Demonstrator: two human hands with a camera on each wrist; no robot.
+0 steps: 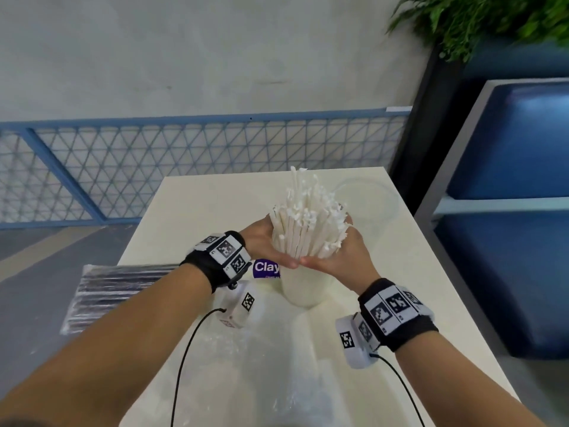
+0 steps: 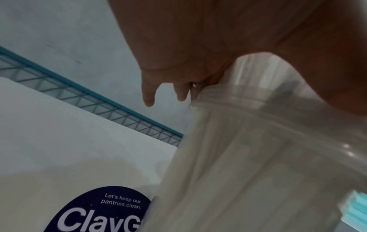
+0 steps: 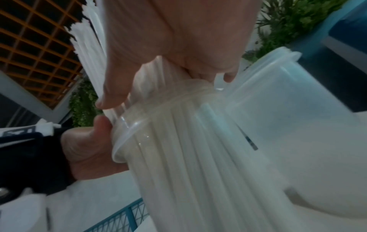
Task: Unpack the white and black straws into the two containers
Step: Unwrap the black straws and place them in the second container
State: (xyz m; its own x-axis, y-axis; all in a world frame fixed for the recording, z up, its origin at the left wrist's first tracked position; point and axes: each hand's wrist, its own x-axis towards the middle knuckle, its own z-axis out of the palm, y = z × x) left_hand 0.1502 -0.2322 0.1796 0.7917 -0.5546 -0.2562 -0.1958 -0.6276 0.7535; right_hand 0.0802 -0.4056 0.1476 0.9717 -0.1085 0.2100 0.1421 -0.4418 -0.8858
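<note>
White straws (image 1: 303, 223): one bundle, upright in the clear container (image 1: 303, 291) at surface (image 1: 197, 204) centre. Left hand (image 1: 266, 241) cups it at 9 o'clock, right hand (image 1: 345, 251) at 3 o'clock, thumbs nearly meeting, likely corralling the fanned tops. Second container (image 1: 374, 204): empty, 2 o'clock. Black straws (image 1: 120, 291): still wrapped, 8 o'clock.

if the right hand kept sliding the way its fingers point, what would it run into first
Probably nothing new: the right hand already cups the white straws, fingers pointing up along the bundle. Beyond it, the empty container sits right of that line, though depth is unclear.
</note>
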